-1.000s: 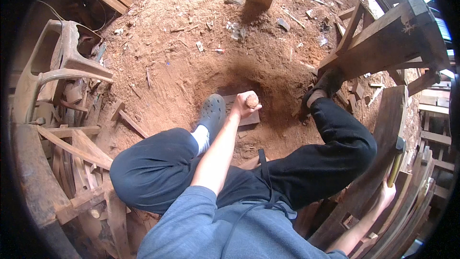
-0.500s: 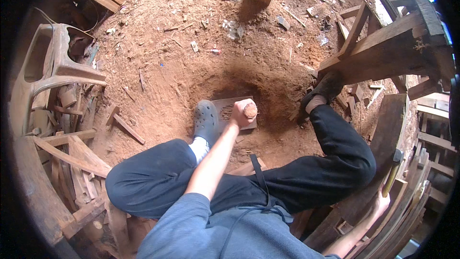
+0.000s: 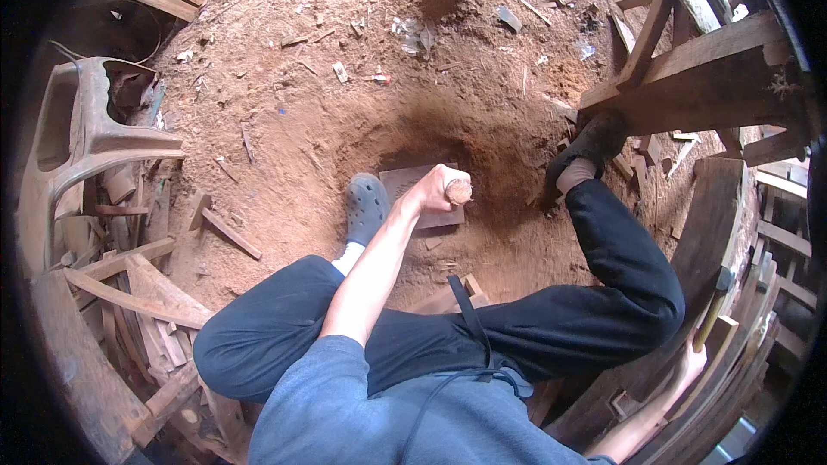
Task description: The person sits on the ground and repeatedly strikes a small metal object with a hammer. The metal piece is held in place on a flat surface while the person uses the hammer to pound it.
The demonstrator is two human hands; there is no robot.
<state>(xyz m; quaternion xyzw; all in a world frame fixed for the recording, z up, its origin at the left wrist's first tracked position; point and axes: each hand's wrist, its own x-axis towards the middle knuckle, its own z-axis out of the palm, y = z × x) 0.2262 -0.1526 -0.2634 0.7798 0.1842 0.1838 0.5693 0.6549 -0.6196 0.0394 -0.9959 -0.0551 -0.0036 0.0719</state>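
Note:
My left hand (image 3: 438, 189) is wrapped round an upright wooden tool handle (image 3: 459, 191), whose round, frayed end faces up. The hand hides the tool's lower part. Under it lies a flat piece of wood (image 3: 439, 219), set in a hollow of the sawdust. Far to the right, my right hand (image 3: 689, 365) grips a hammer (image 3: 711, 317) by its yellowish handle. The dark hammer head points away from me, beside a stack of planks.
A grey clog (image 3: 368, 207) on my left foot stands beside the flat wood. To the left are a brown plastic chair (image 3: 108, 133) and wood offcuts (image 3: 155, 293). A thick beam (image 3: 698, 86) lies by my right foot. Sawdust (image 3: 284, 155) covers the ground.
My left hand and the tool handle have shifted slightly right. Chips seen on the flat wood before no longer show there. My right hand still holds the hammer at the right.

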